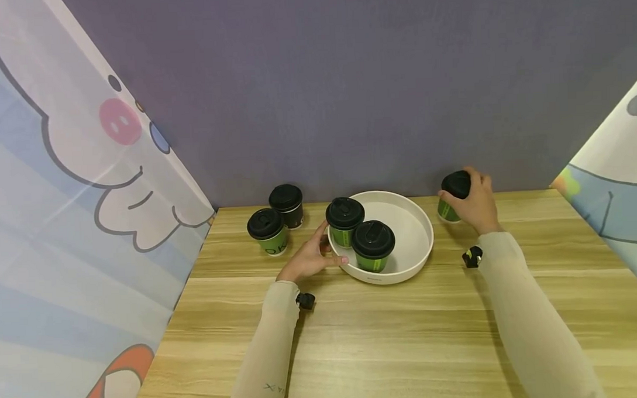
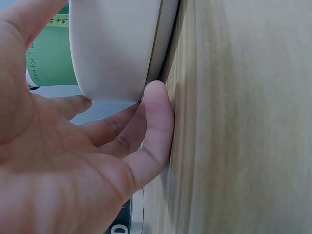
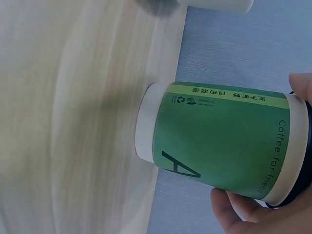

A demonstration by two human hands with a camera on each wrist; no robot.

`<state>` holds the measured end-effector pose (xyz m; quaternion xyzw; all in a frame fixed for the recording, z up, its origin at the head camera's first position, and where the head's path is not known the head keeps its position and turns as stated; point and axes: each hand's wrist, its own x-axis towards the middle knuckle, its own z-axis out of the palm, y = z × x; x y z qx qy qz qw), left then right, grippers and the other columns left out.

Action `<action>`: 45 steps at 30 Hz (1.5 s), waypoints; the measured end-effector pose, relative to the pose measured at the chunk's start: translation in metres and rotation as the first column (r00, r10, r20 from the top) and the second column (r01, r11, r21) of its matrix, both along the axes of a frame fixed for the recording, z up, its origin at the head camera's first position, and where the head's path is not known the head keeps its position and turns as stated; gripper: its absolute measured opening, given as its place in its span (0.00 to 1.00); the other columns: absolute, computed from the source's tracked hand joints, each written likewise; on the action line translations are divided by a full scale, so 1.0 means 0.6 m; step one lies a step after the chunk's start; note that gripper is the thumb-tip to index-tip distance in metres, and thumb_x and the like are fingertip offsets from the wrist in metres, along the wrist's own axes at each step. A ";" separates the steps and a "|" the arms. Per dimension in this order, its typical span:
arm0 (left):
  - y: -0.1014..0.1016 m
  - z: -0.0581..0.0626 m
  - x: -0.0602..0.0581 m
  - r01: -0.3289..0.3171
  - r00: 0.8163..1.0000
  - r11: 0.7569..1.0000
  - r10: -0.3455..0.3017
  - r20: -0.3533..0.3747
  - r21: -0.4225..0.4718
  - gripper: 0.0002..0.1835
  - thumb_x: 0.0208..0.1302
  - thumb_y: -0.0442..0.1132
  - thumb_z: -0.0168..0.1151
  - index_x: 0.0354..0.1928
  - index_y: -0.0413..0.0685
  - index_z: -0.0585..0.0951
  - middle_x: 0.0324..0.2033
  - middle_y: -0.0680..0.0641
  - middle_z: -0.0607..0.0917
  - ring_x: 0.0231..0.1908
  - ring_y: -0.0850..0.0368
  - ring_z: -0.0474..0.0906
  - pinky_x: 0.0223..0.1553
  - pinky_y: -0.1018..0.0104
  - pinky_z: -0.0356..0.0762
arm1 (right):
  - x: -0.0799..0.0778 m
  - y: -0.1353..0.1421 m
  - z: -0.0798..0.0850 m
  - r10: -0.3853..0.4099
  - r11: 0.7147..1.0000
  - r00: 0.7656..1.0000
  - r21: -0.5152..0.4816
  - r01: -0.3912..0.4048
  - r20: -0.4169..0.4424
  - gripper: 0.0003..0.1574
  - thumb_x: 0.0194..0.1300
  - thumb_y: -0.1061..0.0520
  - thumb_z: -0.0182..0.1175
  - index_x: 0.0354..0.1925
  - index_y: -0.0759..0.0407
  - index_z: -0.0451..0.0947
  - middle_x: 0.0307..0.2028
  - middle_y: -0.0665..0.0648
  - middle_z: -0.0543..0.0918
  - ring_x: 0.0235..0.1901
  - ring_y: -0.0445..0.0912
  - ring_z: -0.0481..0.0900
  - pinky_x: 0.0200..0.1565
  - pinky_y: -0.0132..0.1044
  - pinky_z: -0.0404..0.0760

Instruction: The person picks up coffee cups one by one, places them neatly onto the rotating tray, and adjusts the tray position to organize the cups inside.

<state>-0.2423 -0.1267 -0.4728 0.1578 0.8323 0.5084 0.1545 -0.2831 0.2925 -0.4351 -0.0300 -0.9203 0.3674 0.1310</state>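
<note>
My left hand (image 1: 310, 258) holds the left side of a round white tray (image 1: 395, 276), thumb at its rim and fingers against the outer wall. Two green paper coffee cups with black lids stand in the tray's left half, a front cup (image 1: 372, 262) and a rear cup (image 1: 343, 237). To the right of the tray, my right hand (image 1: 477, 204) grips another lidded green coffee cup (image 3: 219, 141) from above, near the lid. In the right wrist view, that cup's white base is right at the tabletop.
Left of the tray stand a green lidded cup (image 1: 274, 244) and, just behind it, a black lidded cup (image 1: 293, 216). A grey panel (image 1: 367, 92) rises along the wooden table's (image 1: 376, 337) back edge. Printed cartoon curtains (image 1: 78, 242) hang at both sides.
</note>
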 end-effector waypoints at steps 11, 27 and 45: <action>0.000 0.003 -0.001 -0.002 1.000 1.000 0.002 -0.003 -0.029 0.66 0.55 0.50 0.80 0.83 0.68 0.41 0.62 0.45 0.81 0.60 0.52 0.79 0.68 0.50 0.71 | 0.023 -0.003 -0.004 -0.002 0.998 0.998 -0.056 -0.001 -0.064 0.59 0.68 0.40 0.66 0.81 0.53 0.45 0.72 0.77 0.50 0.63 0.79 0.64 0.61 0.77 0.64; -0.001 0.006 0.003 -0.010 1.000 0.999 0.009 -0.013 -0.037 0.63 0.56 0.49 0.80 0.83 0.67 0.43 0.64 0.44 0.79 0.59 0.52 0.79 0.67 0.51 0.72 | 0.055 -0.018 -0.021 -0.022 0.989 0.989 -0.149 0.000 -0.145 0.58 0.66 0.49 0.70 0.81 0.51 0.46 0.76 0.71 0.47 0.71 0.75 0.56 0.65 0.77 0.60; 0.000 0.001 0.001 -0.015 1.000 0.999 0.015 -0.011 -0.038 0.62 0.56 0.50 0.79 0.82 0.72 0.44 0.66 0.45 0.78 0.60 0.52 0.78 0.69 0.50 0.70 | 0.061 -0.020 -0.030 -0.042 0.989 0.986 -0.149 0.018 -0.162 0.58 0.65 0.51 0.72 0.81 0.50 0.48 0.77 0.69 0.48 0.73 0.74 0.51 0.63 0.80 0.59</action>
